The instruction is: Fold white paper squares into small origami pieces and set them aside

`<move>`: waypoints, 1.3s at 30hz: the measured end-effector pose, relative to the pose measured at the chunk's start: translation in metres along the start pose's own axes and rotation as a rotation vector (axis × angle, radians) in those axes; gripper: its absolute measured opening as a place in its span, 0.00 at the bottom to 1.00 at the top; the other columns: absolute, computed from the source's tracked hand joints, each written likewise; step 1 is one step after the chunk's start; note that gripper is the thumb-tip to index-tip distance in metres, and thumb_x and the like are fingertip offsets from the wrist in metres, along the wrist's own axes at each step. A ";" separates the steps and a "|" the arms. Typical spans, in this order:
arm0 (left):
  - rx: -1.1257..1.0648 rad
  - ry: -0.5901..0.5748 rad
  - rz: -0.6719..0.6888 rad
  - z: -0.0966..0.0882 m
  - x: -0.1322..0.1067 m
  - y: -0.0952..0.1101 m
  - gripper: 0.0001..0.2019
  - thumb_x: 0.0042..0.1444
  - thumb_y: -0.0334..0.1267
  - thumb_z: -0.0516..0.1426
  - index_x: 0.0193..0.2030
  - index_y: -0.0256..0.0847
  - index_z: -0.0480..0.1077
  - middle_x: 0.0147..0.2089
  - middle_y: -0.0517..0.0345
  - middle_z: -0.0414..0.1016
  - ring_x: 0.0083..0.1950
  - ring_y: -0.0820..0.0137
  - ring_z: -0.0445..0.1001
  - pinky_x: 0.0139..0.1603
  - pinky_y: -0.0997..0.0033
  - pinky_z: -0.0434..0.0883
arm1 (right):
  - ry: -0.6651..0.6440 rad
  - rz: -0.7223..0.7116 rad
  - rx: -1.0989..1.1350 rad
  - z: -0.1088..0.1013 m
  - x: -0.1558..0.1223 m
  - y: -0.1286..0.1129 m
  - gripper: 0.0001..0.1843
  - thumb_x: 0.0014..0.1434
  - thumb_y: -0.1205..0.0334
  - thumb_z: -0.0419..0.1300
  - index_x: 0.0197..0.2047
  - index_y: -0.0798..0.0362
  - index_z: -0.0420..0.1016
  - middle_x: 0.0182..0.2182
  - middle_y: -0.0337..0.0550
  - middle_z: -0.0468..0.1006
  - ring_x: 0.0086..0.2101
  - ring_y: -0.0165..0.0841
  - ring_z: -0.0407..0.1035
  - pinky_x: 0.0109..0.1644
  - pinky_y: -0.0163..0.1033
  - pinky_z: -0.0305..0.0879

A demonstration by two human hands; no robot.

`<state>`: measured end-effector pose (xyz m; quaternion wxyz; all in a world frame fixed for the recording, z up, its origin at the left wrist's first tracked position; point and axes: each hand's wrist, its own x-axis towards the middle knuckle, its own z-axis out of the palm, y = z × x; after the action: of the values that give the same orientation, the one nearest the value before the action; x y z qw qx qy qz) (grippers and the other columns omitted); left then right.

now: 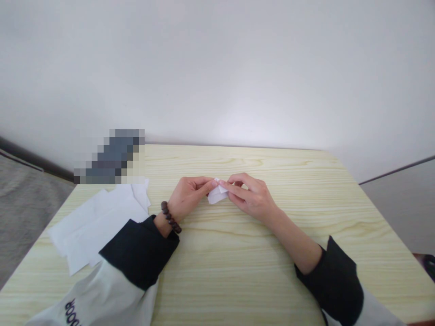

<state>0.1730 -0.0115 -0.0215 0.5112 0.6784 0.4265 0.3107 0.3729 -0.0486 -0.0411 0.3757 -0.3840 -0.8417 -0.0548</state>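
A small folded piece of white paper (217, 195) is held between my two hands, above the middle of the table. My left hand (188, 194) pinches its upper left part between thumb and fingers. From the other side, my right hand (253, 194) grips the paper's upper right part, its thumb and index fingertip close to my left thumb. Creases and a flap show on the paper, while its back side is hidden. A dark beaded bracelet (171, 218) circles my left wrist.
Several loose white sheets (102, 222) lie overlapping at the left of the pale wood-grain table (224, 271). Behind them is a dark, pixelated object (113, 158) near the back left corner. A white wall (231, 77) rises along the table's far edge.
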 end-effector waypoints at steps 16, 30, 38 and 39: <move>-0.069 0.070 -0.056 0.003 -0.001 0.006 0.14 0.49 0.47 0.61 0.30 0.35 0.78 0.30 0.56 0.80 0.29 0.71 0.74 0.28 0.77 0.69 | 0.033 0.010 0.105 0.002 0.002 -0.003 0.14 0.60 0.67 0.56 0.49 0.51 0.74 0.42 0.47 0.77 0.36 0.29 0.72 0.37 0.34 0.70; -0.171 0.077 -0.064 0.002 0.001 0.002 0.14 0.48 0.44 0.64 0.38 0.38 0.79 0.37 0.55 0.82 0.38 0.68 0.78 0.38 0.75 0.73 | 0.034 -0.031 0.033 0.001 0.001 -0.001 0.13 0.60 0.68 0.57 0.47 0.50 0.75 0.42 0.44 0.78 0.34 0.27 0.71 0.38 0.33 0.69; -0.153 0.088 -0.082 0.002 0.001 0.002 0.15 0.48 0.46 0.63 0.37 0.37 0.79 0.36 0.53 0.82 0.36 0.66 0.78 0.36 0.73 0.73 | 0.016 -0.040 -0.025 0.000 0.001 -0.002 0.13 0.60 0.66 0.57 0.48 0.49 0.76 0.37 0.43 0.77 0.31 0.27 0.69 0.35 0.33 0.66; -0.161 0.088 -0.086 0.002 0.000 0.002 0.15 0.48 0.46 0.63 0.38 0.37 0.79 0.36 0.53 0.82 0.36 0.67 0.78 0.36 0.73 0.73 | 0.016 -0.044 -0.032 0.000 0.002 -0.002 0.13 0.60 0.66 0.57 0.48 0.50 0.76 0.37 0.43 0.76 0.31 0.27 0.69 0.35 0.33 0.66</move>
<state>0.1755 -0.0122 -0.0202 0.5576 0.6019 0.4511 0.3512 0.3709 -0.0490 -0.0398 0.3748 -0.3710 -0.8459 -0.0796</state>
